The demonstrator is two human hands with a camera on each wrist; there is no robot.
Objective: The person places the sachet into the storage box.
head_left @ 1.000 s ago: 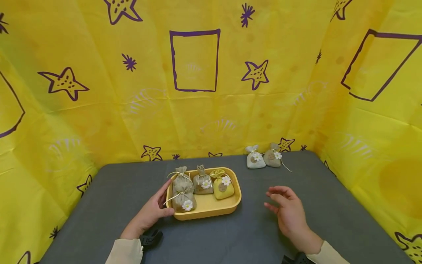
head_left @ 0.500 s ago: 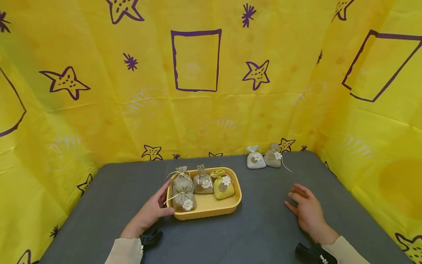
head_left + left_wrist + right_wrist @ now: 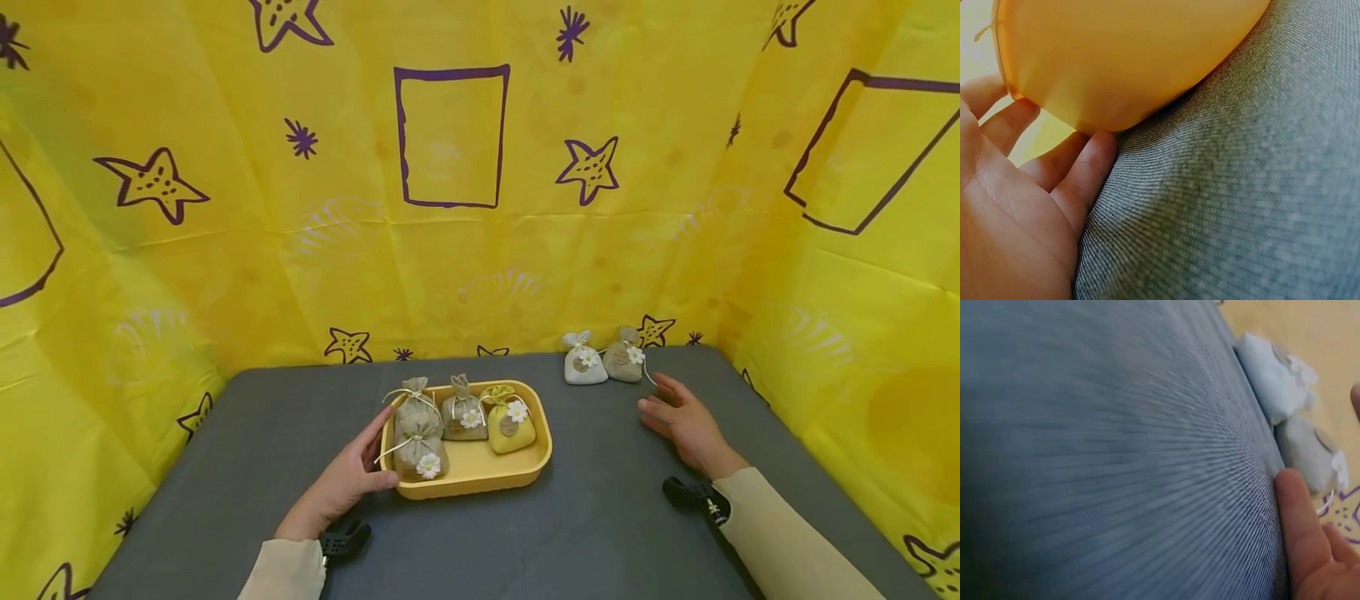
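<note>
A yellow tray [image 3: 472, 483] sits on the grey table with several small drawstring sachets in it. Two greyish-brown sachets [image 3: 420, 450] lie one before the other at its left end. A brown sachet [image 3: 463, 417] and a yellow sachet [image 3: 512, 429] lean at its back. My left hand [image 3: 345, 475] holds the tray's left end, thumb at the front corner, fingers against the outer wall [image 3: 1129, 56]. My right hand [image 3: 686, 425] reaches forward with loose fingers, holding nothing, just in front of a tan sachet [image 3: 624, 360]. Beside that sachet stands a white sachet [image 3: 585, 365].
Yellow cloth walls [image 3: 450, 275] with purple drawings enclose the back and sides. The grey table [image 3: 570, 517] stretches between tray and right hand. A thin cord [image 3: 651, 375] trails from the tan sachet.
My right hand first moved rightward, away from the tray, then forward toward the tan sachet at the back. My left hand, the tray and the sachets have stayed in place.
</note>
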